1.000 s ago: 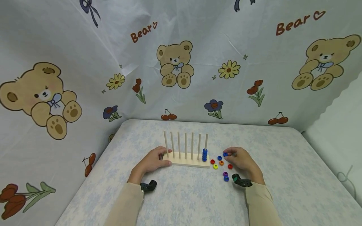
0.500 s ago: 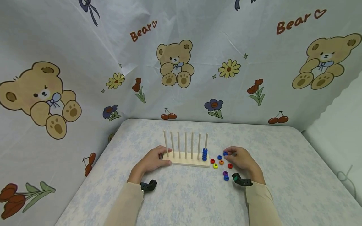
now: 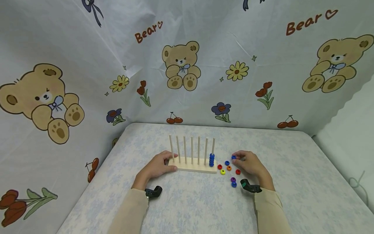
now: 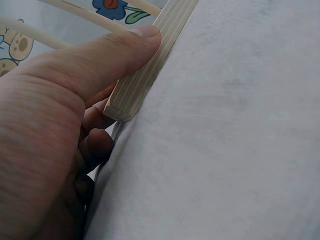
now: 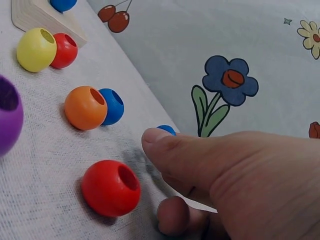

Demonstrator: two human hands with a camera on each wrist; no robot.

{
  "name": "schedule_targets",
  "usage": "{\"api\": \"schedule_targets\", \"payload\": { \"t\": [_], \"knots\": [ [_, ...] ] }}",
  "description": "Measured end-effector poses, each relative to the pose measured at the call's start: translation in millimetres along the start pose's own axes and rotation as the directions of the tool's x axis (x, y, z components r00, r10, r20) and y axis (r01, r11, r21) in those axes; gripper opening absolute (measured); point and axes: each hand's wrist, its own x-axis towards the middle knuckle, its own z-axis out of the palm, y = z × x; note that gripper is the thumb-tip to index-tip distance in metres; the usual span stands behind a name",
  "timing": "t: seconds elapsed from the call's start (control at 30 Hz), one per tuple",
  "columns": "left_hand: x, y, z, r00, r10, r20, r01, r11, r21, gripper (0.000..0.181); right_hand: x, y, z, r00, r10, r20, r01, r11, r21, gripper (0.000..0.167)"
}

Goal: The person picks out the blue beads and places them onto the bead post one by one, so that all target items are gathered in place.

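Blue, the bead (image 3: pixel 233 157) pinched in my right hand (image 3: pixel 247 163) sits slightly higher in the head view than half a second ago, right of the orange bead (image 3: pixel 229 168); my left hand (image 3: pixel 158 165) still grips the wooden rack's (image 3: pixel 193 166) left end.

Loose beads (image 3: pixel 229 168) right of the pegged board (image 3: pixel 194 167)

We see the pegged board on the table (image 3: pixel 187 201), its pegs (image 3: pixel 192 151) in a row from left to right. The left hand (image 3: pixel 157 165) holds its left end; a stack of beads (image 3: pixel 211 160) sits on the rightmost peg. Right of the board we count seven loose beads on the table, two of them together on the near side. The right hand (image 3: pixel 249 163) is to their right, with a held bead (image 3: pixel 233 157). Behind the table we have a cloth (image 3: pixel 193 107).
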Motion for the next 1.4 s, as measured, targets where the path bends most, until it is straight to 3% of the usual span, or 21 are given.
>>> {"api": "schedule_targets", "payload": {
  "t": [0.43,0.63,0.8,1.23,1.4],
  "knots": [
    [1.8,-2.1,-1.6,1.0,-0.015,0.003,0.015,1.0,0.007,0.05,-1.2,-13,-10,0.999,0.014,-0.037,-0.013,1.0,0.015,0.031],
    [1.3,-2.1,-2.0,1.0,-0.009,0.002,0.009,1.0,0.005,0.05,-5.2,-25,-20,0.995,-0.033,-0.092,0.035,0.999,0.025,0.032],
    [0.2,-0.1,-2.5,1.0,-0.003,-0.002,0.003,1.0,0.002,0.049,-9.3,-34,-29,0.986,-0.083,-0.143,0.089,0.995,0.038,0.033],
    [0.1,1.1,-1.8,1.0,-0.008,0.006,0.008,1.0,0.006,0.051,-21.8,-58,-46,0.96,-0.127,-0.251,0.131,0.991,0.001,0.034],
    [-0.9,3.7,-2.0,1.0,-0.002,0.004,0.002,1.0,0.002,0.051,-24.8,-63,-49,0.939,-0.155,-0.306,0.161,0.987,-0.007,0.033]
  ]
}}
